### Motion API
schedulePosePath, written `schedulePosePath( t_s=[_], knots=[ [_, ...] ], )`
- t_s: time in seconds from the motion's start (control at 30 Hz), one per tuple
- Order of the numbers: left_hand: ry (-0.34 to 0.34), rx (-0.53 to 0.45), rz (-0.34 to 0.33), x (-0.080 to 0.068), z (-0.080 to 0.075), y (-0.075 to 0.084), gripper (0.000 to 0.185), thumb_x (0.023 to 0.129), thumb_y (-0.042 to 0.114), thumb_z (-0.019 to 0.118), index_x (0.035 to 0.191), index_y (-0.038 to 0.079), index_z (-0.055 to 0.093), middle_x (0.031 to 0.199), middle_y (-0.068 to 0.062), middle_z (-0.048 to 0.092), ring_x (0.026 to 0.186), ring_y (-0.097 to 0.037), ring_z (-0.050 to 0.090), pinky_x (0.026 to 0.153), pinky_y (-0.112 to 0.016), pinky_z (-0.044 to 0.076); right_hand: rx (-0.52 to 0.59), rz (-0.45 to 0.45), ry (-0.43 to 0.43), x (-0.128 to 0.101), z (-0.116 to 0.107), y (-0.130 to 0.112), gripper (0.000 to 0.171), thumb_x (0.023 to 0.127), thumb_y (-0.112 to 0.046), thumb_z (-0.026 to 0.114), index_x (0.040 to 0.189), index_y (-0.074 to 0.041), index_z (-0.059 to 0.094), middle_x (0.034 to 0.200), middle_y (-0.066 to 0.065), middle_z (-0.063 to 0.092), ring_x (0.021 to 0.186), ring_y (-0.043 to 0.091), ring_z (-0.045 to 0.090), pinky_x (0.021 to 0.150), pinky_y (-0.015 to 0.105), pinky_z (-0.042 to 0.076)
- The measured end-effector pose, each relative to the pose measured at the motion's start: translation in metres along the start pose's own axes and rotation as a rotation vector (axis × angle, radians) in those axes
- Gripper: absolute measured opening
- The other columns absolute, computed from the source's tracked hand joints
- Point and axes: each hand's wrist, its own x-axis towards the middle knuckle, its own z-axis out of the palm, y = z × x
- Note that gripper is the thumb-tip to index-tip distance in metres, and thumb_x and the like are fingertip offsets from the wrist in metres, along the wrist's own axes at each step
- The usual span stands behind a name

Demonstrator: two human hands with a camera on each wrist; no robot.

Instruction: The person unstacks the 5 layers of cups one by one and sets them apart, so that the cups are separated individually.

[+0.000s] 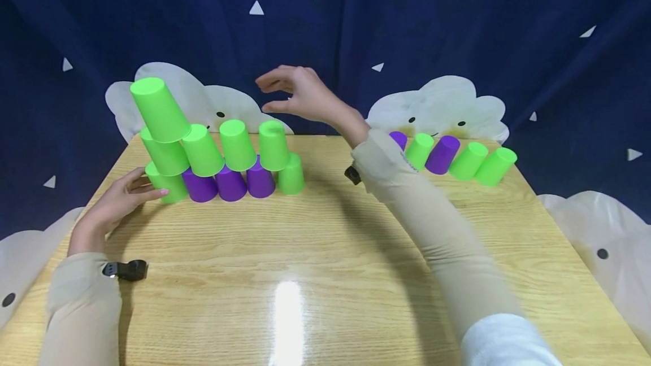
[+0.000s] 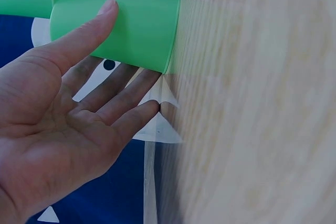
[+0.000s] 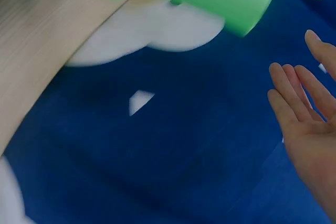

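- On the worktop (image 1: 325,253) a cup pyramid (image 1: 213,157) is part built at the left: a bottom row of green and purple cups, four green cups above, and two more green cups piled at its left end, the top cup (image 1: 159,107) tilted.
- The left hand (image 1: 122,199) rests at the left end, fingers straight, thumb laid on the corner cup (image 2: 126,29); it steadies, not grips.
- The right hand (image 1: 300,95) hangs above the pyramid's right end, fingers loosely spread, holding nothing.
- My reading: a cup has just gone on; next comes a reach to the spare row (image 1: 458,157) at the far right, then a gentle placing, since the left column leans.
- The left wrist view alone shows the thumb contact; the head view alone shows the lean and the spare row.
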Motion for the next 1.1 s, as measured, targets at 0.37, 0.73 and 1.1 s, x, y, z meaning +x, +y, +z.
schedulePosePath(
  t_s=[0.37, 0.73, 1.1],
  knots=[
    [0.004, -0.003, 0.010, 0.003, 0.003, 0.000, 0.080, 0.100, 0.025, 0.060, 0.156, 0.001, 0.009, 0.149, -0.033, 0.027, 0.135, -0.052, 0.026, 0.110, -0.064, 0.021, -0.034, 0.008, -0.114, 0.072, 0.046, -0.071, 0.052, 0.088, -0.024, 0.076, 0.134, -0.007, 0.059, 0.133, 0.003, 0.058, 0.116, 0.002, 0.056, 0.093, 0.005, 0.037],
    [-0.008, 0.023, 0.004, 0.004, 0.001, 0.002, 0.081, 0.100, 0.027, 0.060, 0.157, 0.002, 0.008, 0.149, -0.033, 0.029, 0.131, -0.036, 0.040, 0.108, -0.064, 0.024, -0.135, 0.071, -0.158, 0.105, 0.073, -0.100, 0.058, 0.087, -0.033, 0.076, 0.137, -0.011, 0.057, 0.133, -0.003, 0.059, 0.117, 0.000, 0.053, 0.090, 0.000, 0.034],
    [-0.007, 0.017, -0.001, 0.003, -0.001, -0.001, 0.083, 0.099, 0.029, 0.061, 0.157, 0.004, 0.008, 0.149, -0.033, 0.029, 0.121, -0.014, 0.047, 0.109, -0.064, 0.023, -0.089, 0.084, -0.131, 0.108, 0.080, -0.095, 0.055, 0.085, -0.027, 0.079, 0.135, -0.012, 0.060, 0.131, -0.004, 0.060, 0.114, 0.002, 0.057, 0.088, 0.002, 0.038]
  ],
)
